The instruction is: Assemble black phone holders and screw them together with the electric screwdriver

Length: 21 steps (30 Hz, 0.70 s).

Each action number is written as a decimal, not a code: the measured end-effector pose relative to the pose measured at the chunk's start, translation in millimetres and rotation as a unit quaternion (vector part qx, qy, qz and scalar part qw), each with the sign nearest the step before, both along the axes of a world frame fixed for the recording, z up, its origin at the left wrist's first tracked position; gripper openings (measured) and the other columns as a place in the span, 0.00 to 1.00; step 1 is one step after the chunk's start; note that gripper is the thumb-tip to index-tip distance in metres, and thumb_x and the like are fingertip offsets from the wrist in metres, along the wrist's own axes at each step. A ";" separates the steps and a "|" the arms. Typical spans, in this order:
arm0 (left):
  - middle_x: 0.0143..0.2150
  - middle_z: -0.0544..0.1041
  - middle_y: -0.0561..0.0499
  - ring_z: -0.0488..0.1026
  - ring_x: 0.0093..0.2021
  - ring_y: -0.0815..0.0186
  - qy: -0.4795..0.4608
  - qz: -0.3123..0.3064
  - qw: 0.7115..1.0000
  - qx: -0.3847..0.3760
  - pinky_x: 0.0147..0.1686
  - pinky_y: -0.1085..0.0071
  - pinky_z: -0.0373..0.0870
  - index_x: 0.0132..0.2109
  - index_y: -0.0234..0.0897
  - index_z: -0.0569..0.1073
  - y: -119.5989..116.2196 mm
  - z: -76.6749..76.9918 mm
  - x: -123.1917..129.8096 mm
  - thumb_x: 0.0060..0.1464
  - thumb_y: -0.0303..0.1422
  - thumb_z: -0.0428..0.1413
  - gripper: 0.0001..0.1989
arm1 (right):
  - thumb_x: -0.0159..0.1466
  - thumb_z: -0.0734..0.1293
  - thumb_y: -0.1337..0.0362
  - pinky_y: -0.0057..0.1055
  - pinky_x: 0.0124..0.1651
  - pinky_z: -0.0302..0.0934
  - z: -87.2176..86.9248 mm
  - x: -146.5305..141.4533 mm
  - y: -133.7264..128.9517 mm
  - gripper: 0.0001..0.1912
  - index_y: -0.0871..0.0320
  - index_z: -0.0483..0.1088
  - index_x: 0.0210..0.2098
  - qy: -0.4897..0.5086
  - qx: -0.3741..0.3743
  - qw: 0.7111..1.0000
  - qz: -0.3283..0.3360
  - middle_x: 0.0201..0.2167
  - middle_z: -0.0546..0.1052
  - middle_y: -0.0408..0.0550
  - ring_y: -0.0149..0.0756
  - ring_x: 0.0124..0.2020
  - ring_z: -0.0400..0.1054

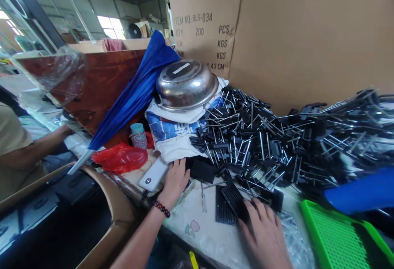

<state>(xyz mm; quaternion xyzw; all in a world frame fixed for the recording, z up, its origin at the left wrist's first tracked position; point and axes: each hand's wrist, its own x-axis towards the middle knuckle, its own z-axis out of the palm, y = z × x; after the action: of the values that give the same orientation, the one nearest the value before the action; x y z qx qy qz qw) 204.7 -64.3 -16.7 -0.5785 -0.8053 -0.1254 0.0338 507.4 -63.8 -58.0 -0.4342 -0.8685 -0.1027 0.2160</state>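
The ribbed black piece (233, 199) is at the lower centre of the frame, clamped between the thumb and fingers of the right hand (268, 230). The left hand (175, 182) lies beside the white device (153, 174), near the black box (202, 171); whether its fingers grip anything, I cannot tell.

The held piece overlaps the flat ribbed panel (222, 210), so their ribs could catch and drag the panel along. The crowded pile of black parts with metal rods (246, 137) comes close behind; a bump there could send loose parts sliding.

The piece sits at a slant, its far end pointing to the upper left, its long axis apparently running from there to the lower right.
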 end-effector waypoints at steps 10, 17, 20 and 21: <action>0.42 0.78 0.37 0.75 0.45 0.53 0.003 0.019 1.000 0.013 0.47 0.60 0.69 0.46 0.30 0.75 27.4 -8.4 -3.7 0.61 0.31 0.47 0.14 | 0.63 0.62 0.59 0.46 0.44 0.63 -9.1 3.4 -0.8 0.17 0.57 0.67 0.50 0.040 0.017 0.999 0.007 0.49 0.73 0.57 0.52 0.46 0.66; 0.58 0.68 0.33 0.67 0.59 0.52 -0.024 -0.059 0.989 0.135 0.57 0.57 0.66 0.53 0.28 0.71 2.4 -26.7 -3.7 0.60 0.25 0.44 0.18 | 0.63 0.63 0.60 0.46 0.47 0.62 -3.7 2.8 -4.2 0.16 0.57 0.68 0.49 0.035 -0.014 0.999 -0.001 0.49 0.72 0.56 0.53 0.49 0.65; 0.57 0.69 0.34 0.70 0.56 0.53 -0.043 -0.071 0.985 0.151 0.54 0.57 0.69 0.51 0.30 0.72 -4.3 -29.1 -6.4 0.60 0.25 0.43 0.17 | 0.63 0.62 0.60 0.47 0.48 0.61 -6.5 3.4 -4.6 0.16 0.57 0.69 0.49 0.034 -0.014 0.999 -0.004 0.50 0.72 0.56 0.53 0.49 0.65; 0.58 0.69 0.35 0.70 0.56 0.54 -0.050 -0.071 0.984 0.154 0.54 0.58 0.70 0.50 0.31 0.72 -7.4 -28.9 -6.9 0.60 0.26 0.42 0.17 | 0.63 0.62 0.60 0.47 0.48 0.61 -7.4 3.6 -4.6 0.16 0.57 0.69 0.49 0.035 -0.013 0.999 -0.004 0.50 0.72 0.56 0.53 0.50 0.65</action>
<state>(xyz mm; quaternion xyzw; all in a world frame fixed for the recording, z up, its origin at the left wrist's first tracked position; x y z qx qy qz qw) 197.8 -71.7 -45.6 -0.6151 -0.7340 -0.2784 0.0729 511.0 -68.4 -65.4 -0.4435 -0.8601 -0.0769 0.2400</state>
